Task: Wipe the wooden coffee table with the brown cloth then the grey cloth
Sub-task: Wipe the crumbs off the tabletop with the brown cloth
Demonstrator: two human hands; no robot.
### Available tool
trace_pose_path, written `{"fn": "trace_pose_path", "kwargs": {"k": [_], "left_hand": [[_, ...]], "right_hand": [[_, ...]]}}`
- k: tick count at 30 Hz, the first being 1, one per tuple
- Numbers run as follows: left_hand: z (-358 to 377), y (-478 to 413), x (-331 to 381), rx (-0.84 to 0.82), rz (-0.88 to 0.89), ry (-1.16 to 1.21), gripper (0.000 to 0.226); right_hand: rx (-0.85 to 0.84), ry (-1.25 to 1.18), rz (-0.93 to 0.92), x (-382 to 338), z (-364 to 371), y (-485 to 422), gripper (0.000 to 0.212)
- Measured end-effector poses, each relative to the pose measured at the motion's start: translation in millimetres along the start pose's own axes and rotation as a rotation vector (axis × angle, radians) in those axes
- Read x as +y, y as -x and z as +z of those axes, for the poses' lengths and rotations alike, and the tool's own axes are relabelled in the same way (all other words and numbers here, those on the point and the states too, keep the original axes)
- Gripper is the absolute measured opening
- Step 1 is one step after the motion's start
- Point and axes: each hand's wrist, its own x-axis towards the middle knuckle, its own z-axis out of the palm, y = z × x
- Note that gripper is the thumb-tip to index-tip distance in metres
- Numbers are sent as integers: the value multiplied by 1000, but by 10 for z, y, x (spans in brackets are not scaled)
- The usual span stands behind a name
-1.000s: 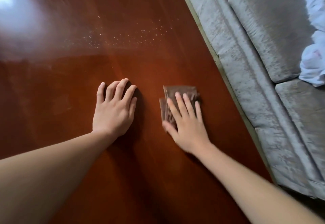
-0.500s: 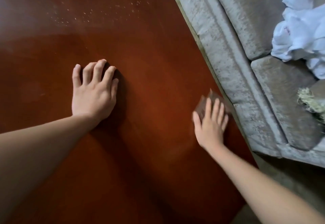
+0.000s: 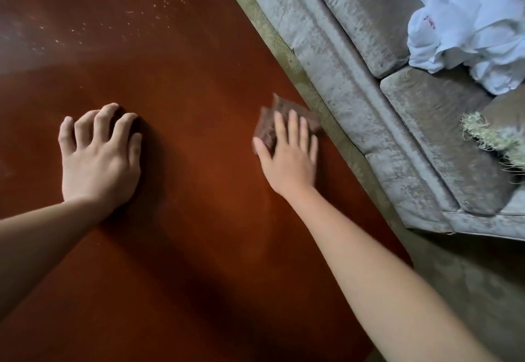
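The reddish-brown wooden coffee table [image 3: 184, 83] fills the left and middle of the view. A small folded brown cloth [image 3: 274, 118] lies near the table's right edge. My right hand [image 3: 288, 154] presses flat on it with straight fingers, covering its near half. My left hand [image 3: 98, 154] rests palm-down on the bare wood to the left, its fingers slightly bent. Pale specks of dust [image 3: 93, 24] are scattered on the far part of the table. No grey cloth is in view.
A grey upholstered sofa [image 3: 355, 71] runs along the table's right edge, across a narrow strip of floor [image 3: 309, 88]. Crumpled white fabric [image 3: 471, 29] lies on its cushions, and a fringed pale item [image 3: 491, 137] sits at the far right.
My right hand slid the brown cloth from the middle of the table out to the right edge. The left hand stayed planted, and its fingers have bent a little.
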Motion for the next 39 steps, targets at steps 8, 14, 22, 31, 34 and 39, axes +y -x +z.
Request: {"fn": "trace_pose_path", "kwargs": {"k": [8,14,22,31,34,39], "left_hand": [[-28,-18,-9,-23,4,-13,52],[-10,-22,-16,-10,13,-51,51],[27,-20,-60,-9,30,-125,51],[63,-13,-72,-1,34,-114,50],[79,-15,-80,13,38,-110,51],[102,-21,-82,23,43,-106,52]], "right_hand": [[-70,59,142,403,44,264,91],[8,37,1,-593,-178,-1045,86],[-20,104,-565,-2336,-169,-1363,81],[-34,242,-425,-1224,-423,-1748,88],[-54,242,-309,-937,-490,-1903,88],[-37,124,-122,-1527,-448,-2103,88]]}}
